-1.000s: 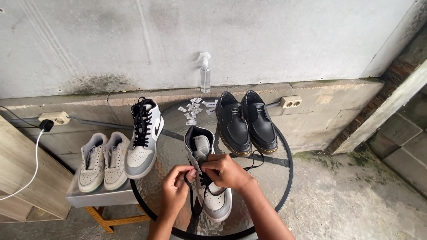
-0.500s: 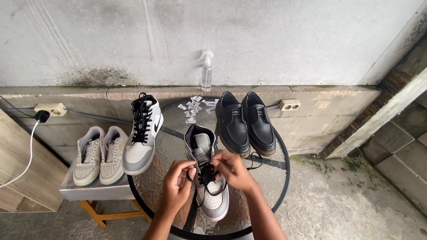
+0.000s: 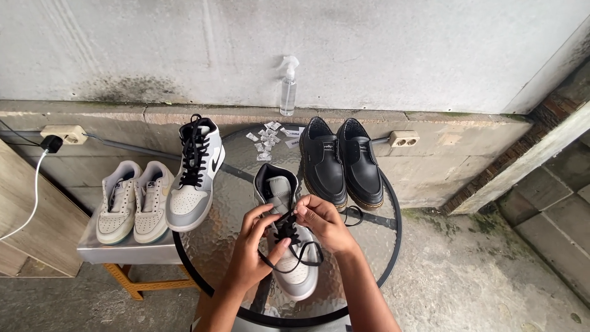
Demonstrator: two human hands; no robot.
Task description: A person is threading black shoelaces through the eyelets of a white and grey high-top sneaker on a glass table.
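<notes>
On the round glass surface (image 3: pixel 209 246) with its black rim, we find a grey-and-white high-top sneaker (image 3: pixel 287 270) lying toe toward the wearer, and both hands are at work over its lacing. Compared with a second ago, we note that the hands have drawn closer together above the tongue and that the black shoelace (image 3: pixel 289 261) now hangs in a slack loop across the grey toe area, where earlier it ran tauter between the hands; we judge this to mean that the lace has been fed further through the eyelets and that the lacing of this shoe is in progress, not finished. Left hand (image 3: pixel 253 258): fingers curled and pinched shut on one run of the shoelace, resting against the left flank of the sneaker. Right hand (image 3: pixel 322 224): fingers likewise closed on the lace near the upper eyelets, touching the shoe's tongue. Neither hand is spread open. Beside the worked shoe, to the left and partly off the glass, stands its matching sneaker (image 3: pixel 195 175), already laced in black. A pair of black leather shoes (image 3: pixel 341 163) stands at the far right of the glass, a scatter of small white sachets (image 3: pixel 265 138) lies at the far edge, and a clear spray bottle (image 3: pixel 287 89) stands on the ledge behind. A pair of pale grey low sneakers (image 3: pixel 128 200) sits on a metal stool at left.
</notes>
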